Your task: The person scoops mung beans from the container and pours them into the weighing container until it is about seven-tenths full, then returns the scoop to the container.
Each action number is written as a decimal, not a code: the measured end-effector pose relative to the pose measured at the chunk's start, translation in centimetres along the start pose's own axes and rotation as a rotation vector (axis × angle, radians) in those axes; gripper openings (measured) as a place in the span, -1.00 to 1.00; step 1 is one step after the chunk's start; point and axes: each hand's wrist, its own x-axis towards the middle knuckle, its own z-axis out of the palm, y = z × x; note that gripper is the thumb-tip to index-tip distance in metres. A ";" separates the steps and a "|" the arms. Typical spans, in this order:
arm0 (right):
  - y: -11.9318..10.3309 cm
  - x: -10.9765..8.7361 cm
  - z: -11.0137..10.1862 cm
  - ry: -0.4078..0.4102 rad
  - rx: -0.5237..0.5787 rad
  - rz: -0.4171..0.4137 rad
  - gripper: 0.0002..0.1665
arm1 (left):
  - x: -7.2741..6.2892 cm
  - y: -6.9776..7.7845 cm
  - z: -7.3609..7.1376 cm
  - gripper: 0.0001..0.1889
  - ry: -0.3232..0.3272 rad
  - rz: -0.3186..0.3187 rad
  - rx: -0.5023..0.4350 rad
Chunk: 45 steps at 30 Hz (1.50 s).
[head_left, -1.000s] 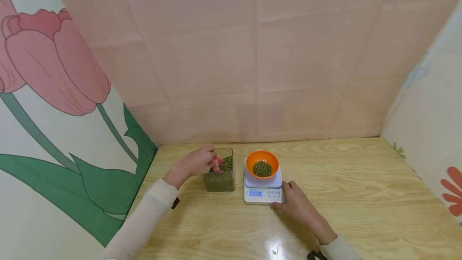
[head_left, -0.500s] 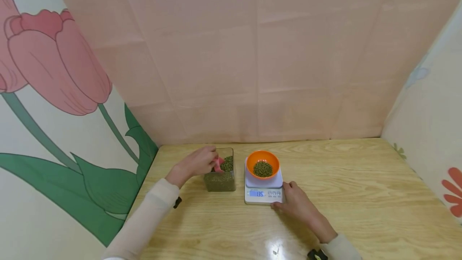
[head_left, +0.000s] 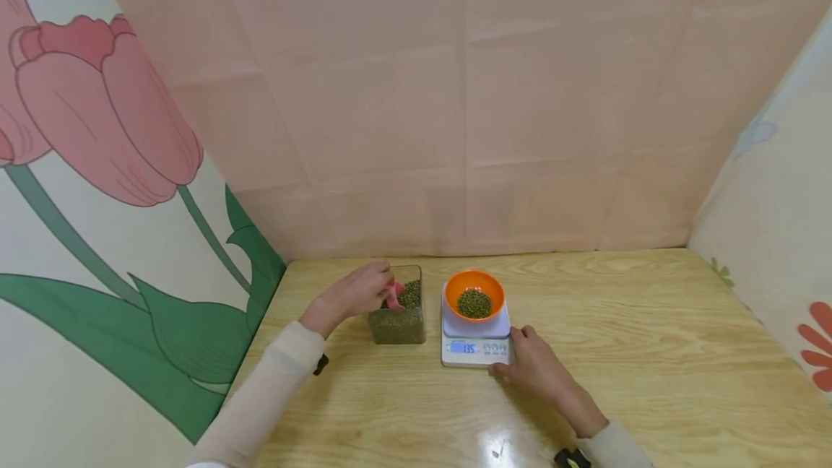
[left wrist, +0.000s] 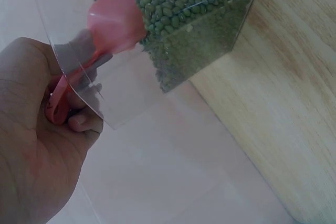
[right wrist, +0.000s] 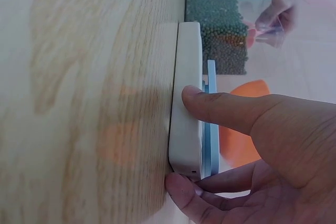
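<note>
Quietly, at a wood-grain table [head_left: 637, 331], a person in pale sleeves works with both hands apart. The left hand [head_left: 354, 292] has its fingers curled around the handle of a pink scoop [head_left: 394, 296], whose head sits just past the fingertips, against the green beans [head_left: 411, 295] inside a clear square container [head_left: 398, 332]; the container's near-left rim lies right under that hand. Well to its right, the right hand [head_left: 539, 367] pinches the near corner of a white digital scale [head_left: 477, 349], thumb along the front edge and the other fingers at the side. Just left of the right thumb glows the display [head_left: 463, 348], which looks to read 135. Beyond that hand, and a little to its left, an orange bowl [head_left: 473, 280] stands upright on the scale's platform with a heap of green beans in it. A painted pink tulip [head_left: 117, 114] fills the wall left of the left hand.
</note>
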 end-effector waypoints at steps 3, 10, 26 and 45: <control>0.0 0.0 0.0 0.002 -0.004 -0.003 -0.04 | 0.1 0.2 0.2 -0.86 -0.010 0.006 0.021; 0.0 0.0 0.1 0.010 -0.002 -0.002 -0.05 | 0.2 0.4 0.5 -0.83 -0.019 0.006 0.069; -0.1 0.0 0.1 0.009 -0.019 -0.001 0.00 | 1.0 1.0 -0.1 -0.88 -0.125 -0.099 -0.079; -0.1 0.0 0.1 -0.005 0.000 0.005 -0.01 | 1.0 1.4 -0.6 -0.76 -0.159 -0.125 -0.094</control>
